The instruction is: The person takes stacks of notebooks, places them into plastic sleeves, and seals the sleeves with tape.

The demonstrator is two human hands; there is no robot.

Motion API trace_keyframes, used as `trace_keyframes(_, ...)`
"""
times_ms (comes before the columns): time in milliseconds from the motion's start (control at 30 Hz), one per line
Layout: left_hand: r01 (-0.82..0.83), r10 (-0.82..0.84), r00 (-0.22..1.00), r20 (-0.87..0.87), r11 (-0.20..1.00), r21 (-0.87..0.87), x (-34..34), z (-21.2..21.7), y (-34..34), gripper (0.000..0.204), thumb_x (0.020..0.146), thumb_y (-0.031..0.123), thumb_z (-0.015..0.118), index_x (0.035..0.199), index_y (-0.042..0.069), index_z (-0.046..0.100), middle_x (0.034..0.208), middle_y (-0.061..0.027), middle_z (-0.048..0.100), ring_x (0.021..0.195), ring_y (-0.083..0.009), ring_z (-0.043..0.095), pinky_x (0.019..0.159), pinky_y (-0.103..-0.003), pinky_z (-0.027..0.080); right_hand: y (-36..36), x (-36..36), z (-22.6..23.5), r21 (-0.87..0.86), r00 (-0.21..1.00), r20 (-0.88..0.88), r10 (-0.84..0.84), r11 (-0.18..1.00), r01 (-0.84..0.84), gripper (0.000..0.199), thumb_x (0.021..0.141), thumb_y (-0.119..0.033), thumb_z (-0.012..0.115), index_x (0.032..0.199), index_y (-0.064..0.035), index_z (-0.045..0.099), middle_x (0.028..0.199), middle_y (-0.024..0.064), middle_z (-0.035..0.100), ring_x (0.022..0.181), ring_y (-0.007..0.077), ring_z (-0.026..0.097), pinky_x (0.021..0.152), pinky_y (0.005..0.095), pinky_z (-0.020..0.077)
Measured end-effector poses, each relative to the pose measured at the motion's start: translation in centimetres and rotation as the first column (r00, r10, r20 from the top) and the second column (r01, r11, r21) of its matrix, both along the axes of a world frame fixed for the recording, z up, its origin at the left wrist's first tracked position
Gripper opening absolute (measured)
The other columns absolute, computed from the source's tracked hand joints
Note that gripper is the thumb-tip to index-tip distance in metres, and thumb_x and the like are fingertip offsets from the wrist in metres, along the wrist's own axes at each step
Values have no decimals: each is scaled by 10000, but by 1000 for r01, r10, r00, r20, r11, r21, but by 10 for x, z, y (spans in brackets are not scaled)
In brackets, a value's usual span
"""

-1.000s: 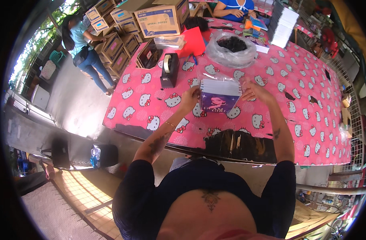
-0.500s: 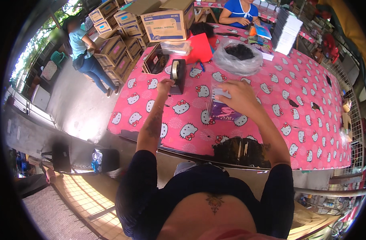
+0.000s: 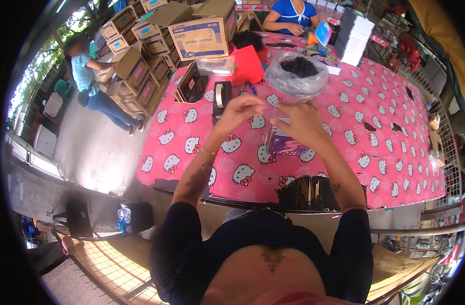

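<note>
A purple spiral notebook (image 3: 287, 146) lies on the table in front of me, with a shiny edge like clear plastic on its left side. My right hand (image 3: 306, 121) is over its upper part, thumb and fingers apart, covering much of it. My left hand (image 3: 242, 111) is in the air between the notebook and a black tape dispenser (image 3: 222, 96) with a roll of tape. Its fingers are drawn together and slightly blurred; anything between them is too small to make out.
A pink patterned cloth (image 3: 232, 175) covers the table, torn at the near edge. Beyond are a clear plastic bag (image 3: 297, 76) with black contents, red sheets (image 3: 246, 65), pliers (image 3: 248, 87), a box (image 3: 191, 84), a carton (image 3: 202, 39) and a notebook stack (image 3: 353, 38). Two people are nearby.
My left hand has left the tape dispenser and moved right, close to my right hand. The right hand stays over the notebook, its fingers slightly shifted. The view has shifted a little.
</note>
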State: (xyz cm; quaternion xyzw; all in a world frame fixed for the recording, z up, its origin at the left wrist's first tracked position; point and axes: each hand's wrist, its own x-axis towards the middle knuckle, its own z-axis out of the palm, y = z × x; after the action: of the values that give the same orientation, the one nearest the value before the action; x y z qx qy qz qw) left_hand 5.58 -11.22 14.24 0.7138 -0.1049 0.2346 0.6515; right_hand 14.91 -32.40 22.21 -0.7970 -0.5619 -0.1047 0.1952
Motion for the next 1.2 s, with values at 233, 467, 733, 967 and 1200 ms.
trace_keyframes(233,5,-13,1000,16,892,452,35,39,-11,183,876,126,714,1056,104,733,1056,-27,555,1068,-162,531,915,-301,439,-22,10,15,-57,995,-62,82,995,-86,508,779,-418,721,1145,-70,668,1129,152,667,1039,310,620,955,473,387)
trace_keyframes(467,-184,137,982,126,822,539,30,40,-22,160,825,159,755,985,161,767,1389,-112,467,1267,-248,435,1049,-402,329,-116,68,-48,297,877,-480,31,946,129,560,634,-163,861,1156,-110,665,1326,129,561,1253,282,485,1024,474,353)
trace_keyframes(733,-266,69,952,298,665,698,109,-37,-73,200,694,264,794,886,220,757,1545,-211,255,1429,-469,156,1101,-613,176,-84,61,-100,179,919,-250,306,947,-266,599,657,-53,804,1230,-174,679,1530,165,351,1364,359,378,1114,472,288)
trace_keyframes(967,-487,437,868,235,658,575,90,-21,-88,574,688,332,799,1195,146,603,1507,-237,276,1374,-518,210,1089,-637,174,-76,65,-90,342,728,-584,360,922,-182,330,801,-4,711,1126,-50,690,1494,176,387,1332,332,429,1053,434,398)
trace_keyframes(1200,-381,153,924,349,397,835,34,45,-109,493,711,305,788,1151,149,631,1209,-145,597,1198,-339,516,1084,-553,301,-71,92,-53,341,597,-676,432,902,-266,262,914,-134,637,1148,-17,649,1401,127,490,1295,248,464,1075,381,359)
